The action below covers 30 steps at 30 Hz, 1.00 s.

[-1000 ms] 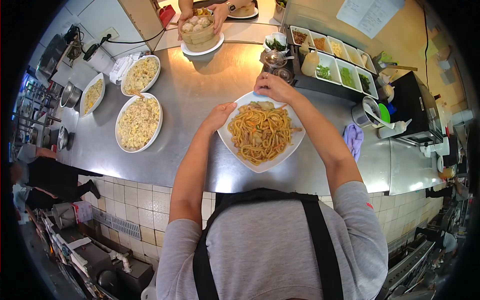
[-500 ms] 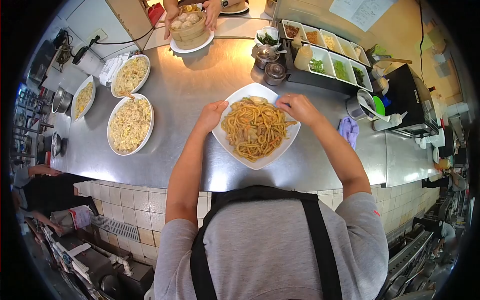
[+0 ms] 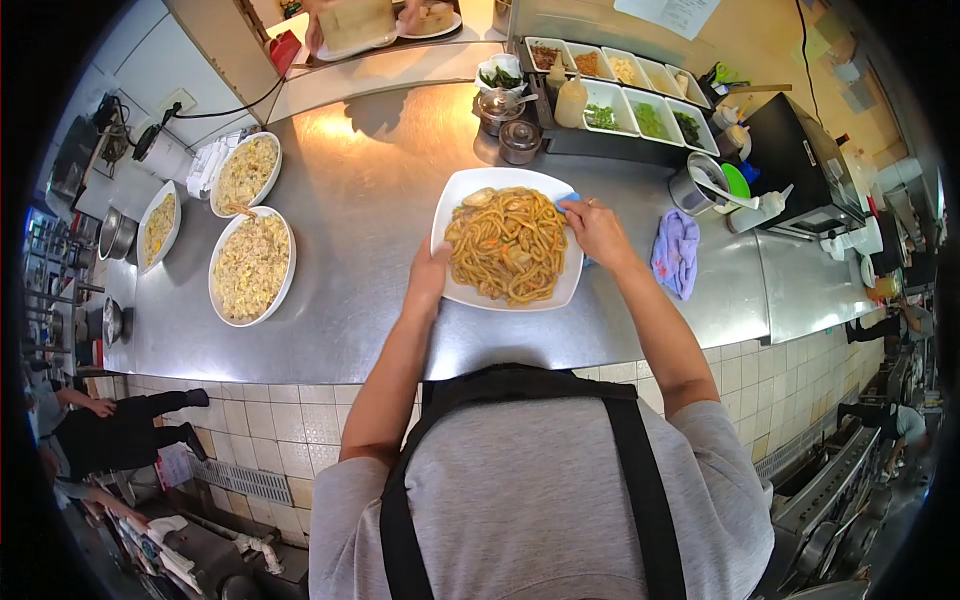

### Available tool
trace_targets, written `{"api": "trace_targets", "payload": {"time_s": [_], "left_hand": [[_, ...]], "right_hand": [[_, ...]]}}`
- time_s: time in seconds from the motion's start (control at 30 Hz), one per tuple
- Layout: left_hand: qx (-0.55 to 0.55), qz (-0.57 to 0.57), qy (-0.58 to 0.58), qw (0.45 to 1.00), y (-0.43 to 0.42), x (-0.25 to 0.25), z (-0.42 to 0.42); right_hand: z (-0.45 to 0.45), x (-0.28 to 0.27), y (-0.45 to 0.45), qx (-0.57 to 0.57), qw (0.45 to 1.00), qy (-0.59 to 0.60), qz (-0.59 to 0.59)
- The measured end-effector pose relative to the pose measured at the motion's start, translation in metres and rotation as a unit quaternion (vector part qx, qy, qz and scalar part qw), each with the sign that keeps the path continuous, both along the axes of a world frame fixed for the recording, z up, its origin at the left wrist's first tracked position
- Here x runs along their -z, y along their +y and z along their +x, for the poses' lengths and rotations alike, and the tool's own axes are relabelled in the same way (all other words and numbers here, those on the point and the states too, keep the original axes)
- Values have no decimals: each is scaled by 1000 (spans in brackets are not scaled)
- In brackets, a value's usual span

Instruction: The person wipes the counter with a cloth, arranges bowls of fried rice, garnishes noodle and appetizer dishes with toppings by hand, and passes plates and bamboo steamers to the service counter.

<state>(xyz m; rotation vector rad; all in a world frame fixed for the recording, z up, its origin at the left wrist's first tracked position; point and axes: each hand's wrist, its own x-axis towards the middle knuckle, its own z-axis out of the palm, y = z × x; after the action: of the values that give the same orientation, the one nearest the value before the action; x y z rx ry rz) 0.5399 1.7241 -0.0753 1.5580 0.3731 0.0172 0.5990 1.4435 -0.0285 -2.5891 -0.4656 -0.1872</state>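
A white square plate (image 3: 462, 292) heaped with brown noodles (image 3: 508, 245) is in front of me over the steel counter. My left hand (image 3: 428, 275) grips its left rim. At the right rim, my right hand (image 3: 596, 230) pinches a blue cloth (image 3: 571, 203) against the plate's edge; part of the cloth shows below the rim. Two oval plates of fried rice (image 3: 252, 265) (image 3: 246, 173) lie to the left, with a third rice plate (image 3: 160, 228) farther left.
Beyond the plate are a lidded jar (image 3: 519, 142) and a rack of ingredient trays (image 3: 653, 118). A purple cloth (image 3: 676, 254) lies right, near a metal pot (image 3: 693, 184). At the top, another person's hands hold a steamer basket (image 3: 352, 22). People stand at far left and right.
The noodle plate has turned, and my right hand has moved from its top corner to its right rim. The other person's steamer basket and plate have moved away off the steel counter.
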Motion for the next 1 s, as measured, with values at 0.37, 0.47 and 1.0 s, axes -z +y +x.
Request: {"api": "trace_targets", "payload": {"time_s": [0.37, 0.47, 1.0], "left_hand": [[20, -124, -23, 992, 1, -1, 57], [-18, -141, -34, 989, -12, -11, 42], [55, -90, -5, 994, 4, -9, 47]], "right_hand": [[-37, -4, 9, 58, 997, -3, -46], [-57, -14, 12, 99, 992, 12, -77], [29, -25, -26, -108, 993, 51, 6]]}}
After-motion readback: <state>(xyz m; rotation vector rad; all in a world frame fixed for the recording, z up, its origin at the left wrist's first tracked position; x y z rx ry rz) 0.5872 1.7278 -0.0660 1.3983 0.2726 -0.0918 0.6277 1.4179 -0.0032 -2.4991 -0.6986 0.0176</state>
